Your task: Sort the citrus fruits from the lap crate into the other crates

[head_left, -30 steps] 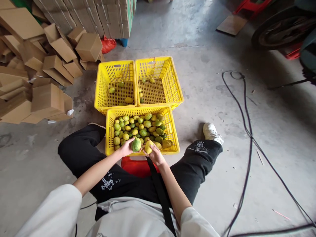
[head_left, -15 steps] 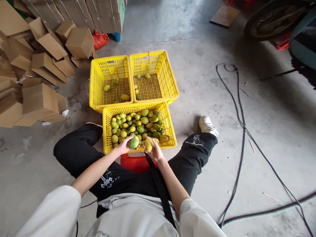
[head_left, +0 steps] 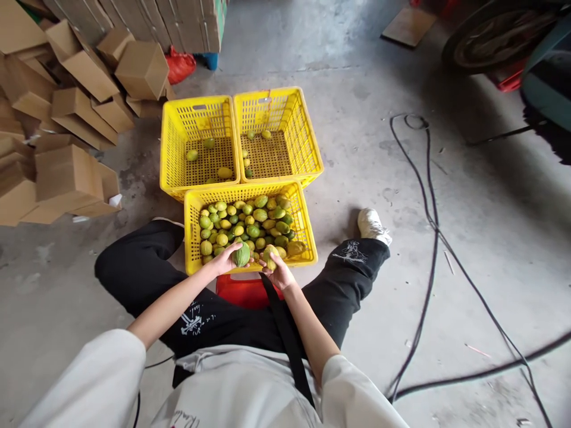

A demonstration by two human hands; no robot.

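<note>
My left hand is closed round a green lemon, with the fingers underneath it. Beside it, my right hand grips a yellow lemon between thumb and fingers. Both fruits are held over the near edge of a yellow plastic crate, a small gap apart. Inside that crate lies a layer of green and yellow lemons of mixed sizes. My hands hide part of the fruit at its near side.
Behind stand a left yellow crate and a right yellow crate, each with a few lemons. Cardboard boxes are heaped at left. A black cable crosses the floor at right, below a vehicle wheel. A red seat is beneath me.
Both lemons are still in my hands. The green one shows a plainer, less streaked side now, and the yellow one has been tilted slightly. The view has shifted a little.
</note>
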